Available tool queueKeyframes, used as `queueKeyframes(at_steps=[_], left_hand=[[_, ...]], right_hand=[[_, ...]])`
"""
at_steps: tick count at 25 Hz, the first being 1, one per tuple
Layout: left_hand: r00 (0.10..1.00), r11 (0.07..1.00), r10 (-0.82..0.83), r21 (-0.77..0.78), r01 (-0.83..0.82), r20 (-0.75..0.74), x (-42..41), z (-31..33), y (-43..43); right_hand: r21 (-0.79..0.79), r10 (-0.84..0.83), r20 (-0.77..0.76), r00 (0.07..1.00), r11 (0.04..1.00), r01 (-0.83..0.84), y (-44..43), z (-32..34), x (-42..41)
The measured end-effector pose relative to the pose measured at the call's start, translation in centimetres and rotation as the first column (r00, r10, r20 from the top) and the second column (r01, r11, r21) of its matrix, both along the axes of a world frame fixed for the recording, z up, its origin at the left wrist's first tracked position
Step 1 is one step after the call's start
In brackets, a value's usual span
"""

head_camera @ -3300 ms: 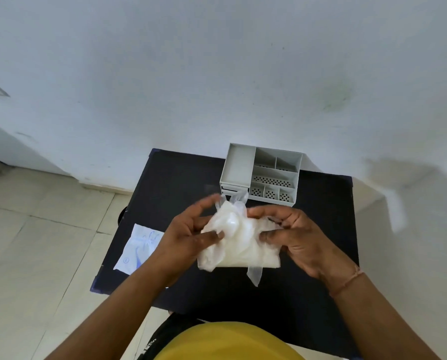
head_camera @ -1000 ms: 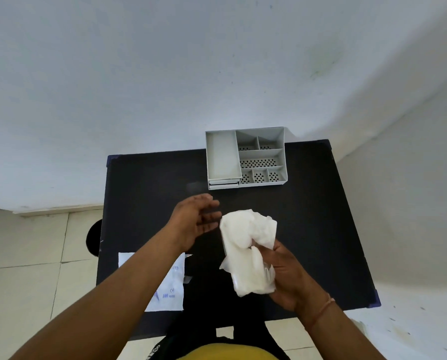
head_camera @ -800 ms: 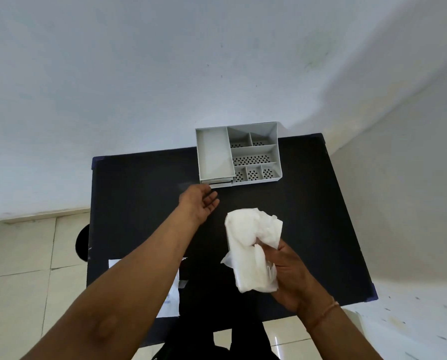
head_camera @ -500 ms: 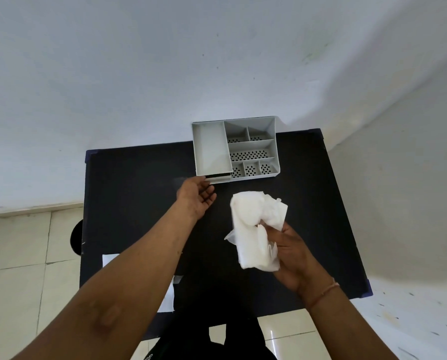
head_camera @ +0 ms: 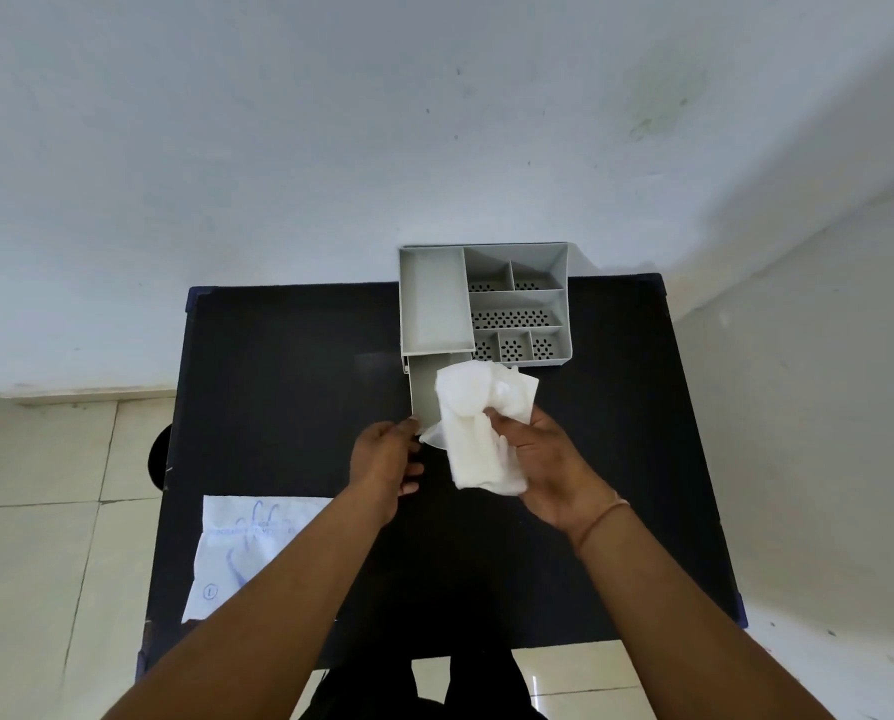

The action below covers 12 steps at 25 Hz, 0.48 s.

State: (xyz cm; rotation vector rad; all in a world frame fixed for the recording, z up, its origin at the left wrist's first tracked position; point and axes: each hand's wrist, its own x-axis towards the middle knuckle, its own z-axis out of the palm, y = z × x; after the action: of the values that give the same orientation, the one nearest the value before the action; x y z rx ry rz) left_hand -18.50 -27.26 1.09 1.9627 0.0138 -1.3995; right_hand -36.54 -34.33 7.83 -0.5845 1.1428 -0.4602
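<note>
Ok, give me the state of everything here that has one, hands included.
drawer: slid out, open, empty where visible.
organizer: upright, top compartments empty.
white bundle: crumpled, held over the drawer.
paper packet: flat on the table.
left hand: grips the drawer front.
right hand: grips the white bundle.

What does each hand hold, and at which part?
The right hand holds the white bundle by its lower half. The left hand pinches the drawer at its front edge.

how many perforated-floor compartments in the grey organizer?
6, all in the right half of the grey organizer: back pair; wide middle one; front row of three. The left compartment has a solid floor. None looks hidden.
</note>
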Motion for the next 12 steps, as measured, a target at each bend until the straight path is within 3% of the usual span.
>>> queueKeyframes(at_steps=[2,4,6,8,12], left_hand=[[0.992,0.998,0.029,-0.051,-0.023,0.126,0.2,1.5,0.9],[0.999,0.988,0.012,-0.152,-0.020,-0.049,0.8,3.8,0.9],[0.973,0.977,-0.118,-0.198,0.079,-0.196,1.4,5.5,0.4],[0.969,0.962,-0.231,-0.173,0.213,-0.089,1.8,5.4,-0.1],[0.918,0.940,-0.322,-0.036,0.339,0.232,2.2,4.3,-1.4]], right_hand=[[0.019,0.018,-0.034,0.999,1.000,-0.017,-0.5,-0.9,1.4],[0.041,0.041,-0.055,0.998,0.998,-0.038,-0.8,-1.6,2.4],[0.052,0.075,-0.061,0.995,0.996,-0.072,-0.8,-2.2,2.9],[0.050,0.136,-0.124,0.983,0.990,-0.130,-0.9,-2.5,3.2],[-0.095,0.164,-0.495,0.853,0.966,-0.240,-1.8,-3.2,4.1]])
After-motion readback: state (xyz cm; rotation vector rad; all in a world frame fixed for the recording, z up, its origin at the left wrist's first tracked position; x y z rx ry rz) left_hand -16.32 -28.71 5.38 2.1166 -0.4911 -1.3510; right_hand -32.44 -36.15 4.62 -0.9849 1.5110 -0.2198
